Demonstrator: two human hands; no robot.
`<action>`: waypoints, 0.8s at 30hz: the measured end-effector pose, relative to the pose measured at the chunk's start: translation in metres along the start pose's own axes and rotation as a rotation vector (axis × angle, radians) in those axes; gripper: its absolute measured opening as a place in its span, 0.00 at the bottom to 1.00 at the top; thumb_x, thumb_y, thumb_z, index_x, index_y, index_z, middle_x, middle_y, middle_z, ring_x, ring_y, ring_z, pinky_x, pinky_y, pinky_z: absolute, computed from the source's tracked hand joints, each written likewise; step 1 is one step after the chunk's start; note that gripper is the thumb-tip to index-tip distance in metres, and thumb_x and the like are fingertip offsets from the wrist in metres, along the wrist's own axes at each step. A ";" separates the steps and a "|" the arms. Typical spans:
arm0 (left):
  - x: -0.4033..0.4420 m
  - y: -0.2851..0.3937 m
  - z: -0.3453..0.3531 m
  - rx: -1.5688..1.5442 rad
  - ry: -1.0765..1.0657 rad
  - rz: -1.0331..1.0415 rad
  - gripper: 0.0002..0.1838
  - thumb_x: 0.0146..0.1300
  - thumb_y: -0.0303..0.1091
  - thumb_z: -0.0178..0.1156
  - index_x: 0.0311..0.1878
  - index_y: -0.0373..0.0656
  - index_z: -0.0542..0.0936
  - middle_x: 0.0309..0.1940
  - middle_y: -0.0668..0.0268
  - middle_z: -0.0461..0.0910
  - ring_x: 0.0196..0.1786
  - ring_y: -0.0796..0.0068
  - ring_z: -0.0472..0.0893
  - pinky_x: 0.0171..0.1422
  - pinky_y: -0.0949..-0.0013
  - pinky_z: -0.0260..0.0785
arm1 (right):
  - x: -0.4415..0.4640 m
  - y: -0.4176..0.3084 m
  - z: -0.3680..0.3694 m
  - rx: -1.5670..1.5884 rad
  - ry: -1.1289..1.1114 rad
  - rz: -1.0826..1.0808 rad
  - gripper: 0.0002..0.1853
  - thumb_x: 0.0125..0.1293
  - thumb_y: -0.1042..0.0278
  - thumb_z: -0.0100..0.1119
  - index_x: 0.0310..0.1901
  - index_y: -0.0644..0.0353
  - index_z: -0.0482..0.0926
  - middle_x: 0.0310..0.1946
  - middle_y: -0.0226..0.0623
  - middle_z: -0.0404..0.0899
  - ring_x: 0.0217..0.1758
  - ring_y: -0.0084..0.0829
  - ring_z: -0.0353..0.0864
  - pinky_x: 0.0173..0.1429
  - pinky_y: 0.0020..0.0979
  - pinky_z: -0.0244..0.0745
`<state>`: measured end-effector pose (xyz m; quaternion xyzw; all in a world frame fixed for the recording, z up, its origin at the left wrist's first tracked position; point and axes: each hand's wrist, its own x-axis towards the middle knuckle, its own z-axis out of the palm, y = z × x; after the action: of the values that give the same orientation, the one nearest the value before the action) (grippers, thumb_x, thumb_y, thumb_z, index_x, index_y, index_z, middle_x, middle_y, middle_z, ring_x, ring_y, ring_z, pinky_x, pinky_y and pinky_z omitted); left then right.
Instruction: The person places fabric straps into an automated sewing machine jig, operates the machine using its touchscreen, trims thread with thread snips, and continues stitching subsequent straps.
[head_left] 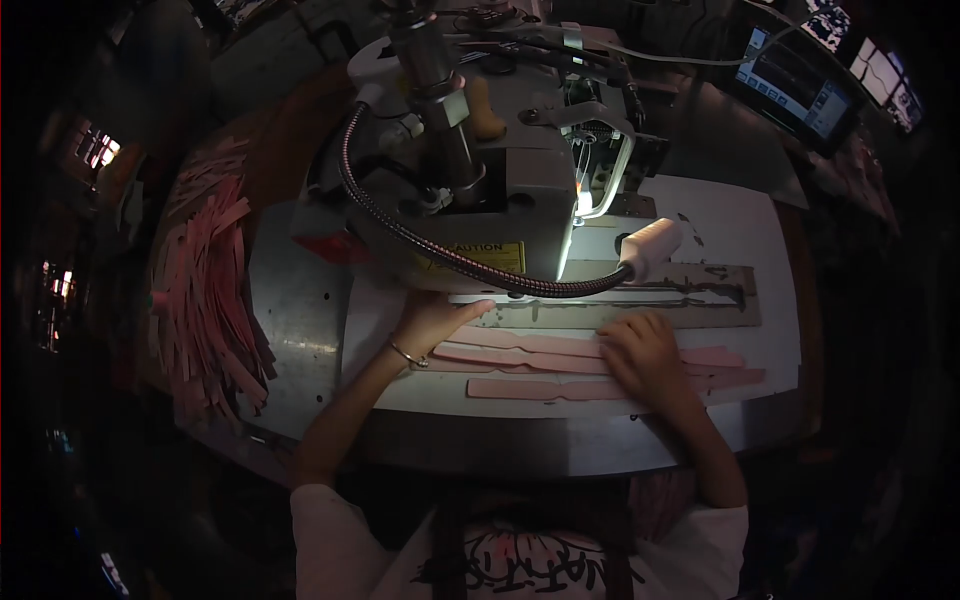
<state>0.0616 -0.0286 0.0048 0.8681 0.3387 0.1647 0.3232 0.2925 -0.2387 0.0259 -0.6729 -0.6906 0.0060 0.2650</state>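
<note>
Head view, sole view available: the governing relation is between the loose pink strips [545,389] and the right hand [645,355]. The strips lie on the white sheet [400,397] that covers part of the surface [300,310], on the wearer's side of a long flat plate [570,316]. Their long axes run left to right, roughly in line with the plate and dipping slightly toward the right. The right hand is the nearer: it lies across the strips right of their middle, fingers bent and directed at the plate's near edge, so the strips extend to both sides of it. Its grip appears loosely curled; whether any strip is pinched cannot be told. The left hand [432,318] is at the plate's left end, beside the strips' left tips, with the thumb laid along the plate. Its other fingers are largely hidden near the machine [545,190], so whether that grip is closed on anything cannot be told. A lamp head [650,248] overhangs the plate; a separate heap of pink pieces [205,300] lies well apart at far left.
</note>
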 end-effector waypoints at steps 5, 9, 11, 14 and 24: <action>0.016 0.018 0.020 -0.012 0.012 -0.085 0.24 0.52 0.46 0.66 0.47 0.38 0.79 0.38 0.62 0.82 0.36 0.65 0.82 0.42 0.69 0.71 | -0.003 0.002 0.006 0.104 0.045 0.024 0.08 0.55 0.72 0.57 0.38 0.57 0.77 0.36 0.33 0.74 0.40 0.33 0.70 0.50 0.32 0.63; 0.016 0.010 0.024 0.072 -0.055 -0.134 0.26 0.53 0.52 0.62 0.46 0.39 0.79 0.40 0.60 0.82 0.42 0.67 0.80 0.49 0.65 0.69 | -0.004 -0.005 0.002 0.152 0.039 0.048 0.08 0.54 0.73 0.58 0.37 0.58 0.78 0.36 0.33 0.74 0.39 0.34 0.70 0.47 0.32 0.64; 0.003 0.031 0.006 -0.041 0.014 -0.084 0.13 0.52 0.45 0.61 0.30 0.46 0.84 0.27 0.73 0.83 0.38 0.72 0.79 0.60 0.67 0.59 | -0.002 -0.013 -0.001 0.172 -0.005 0.016 0.09 0.52 0.73 0.59 0.37 0.59 0.78 0.36 0.34 0.74 0.39 0.35 0.70 0.46 0.33 0.65; -0.002 0.013 0.004 -0.199 -0.022 0.102 0.07 0.47 0.39 0.62 0.24 0.48 0.83 0.19 0.75 0.79 0.32 0.70 0.76 0.53 0.71 0.62 | -0.005 -0.017 0.005 0.215 -0.020 0.058 0.10 0.50 0.75 0.58 0.37 0.60 0.78 0.37 0.37 0.72 0.39 0.37 0.68 0.45 0.33 0.64; -0.050 -0.126 -0.183 0.782 1.004 -0.194 0.04 0.50 0.32 0.59 0.27 0.42 0.77 0.26 0.62 0.75 0.33 0.60 0.74 0.40 0.59 0.66 | -0.007 -0.019 0.009 0.243 -0.010 0.084 0.10 0.50 0.77 0.56 0.37 0.61 0.77 0.37 0.38 0.72 0.38 0.37 0.68 0.45 0.34 0.64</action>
<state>-0.1274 0.0894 0.0510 0.7045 0.5608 0.3854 -0.2017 0.2713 -0.2444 0.0228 -0.6642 -0.6572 0.1042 0.3407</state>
